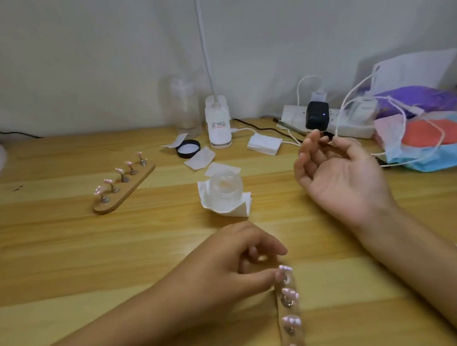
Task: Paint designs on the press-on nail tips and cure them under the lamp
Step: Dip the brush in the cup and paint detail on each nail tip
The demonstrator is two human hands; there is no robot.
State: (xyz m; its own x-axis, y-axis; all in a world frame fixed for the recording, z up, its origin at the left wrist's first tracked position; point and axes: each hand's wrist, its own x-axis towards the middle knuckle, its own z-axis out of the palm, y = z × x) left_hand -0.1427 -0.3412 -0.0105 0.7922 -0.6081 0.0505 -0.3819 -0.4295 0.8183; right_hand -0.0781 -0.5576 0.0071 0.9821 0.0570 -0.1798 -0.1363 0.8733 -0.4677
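Close to me lies a narrow holder strip [289, 311] carrying several pink nail tips with white dots. My left hand [234, 262] has its fingers curled, and its thumb and fingertips pinch the strip's far end. My right hand [338, 175] is raised palm-up over the table, further back on the right. It pinches a thin dark brush [326, 139] between thumb and fingers. A second wooden holder [140, 181] with several pink tips on metal pegs lies at the left.
A clear jar [225, 190] stands on a folded tissue at the centre. Behind it are a black lid [188, 148], cotton pads [264, 144], a white labelled base with a gooseneck stem [218, 125] and a clear bottle [184, 106]. A power strip [352, 129], cables and bags [429, 141] fill the right.
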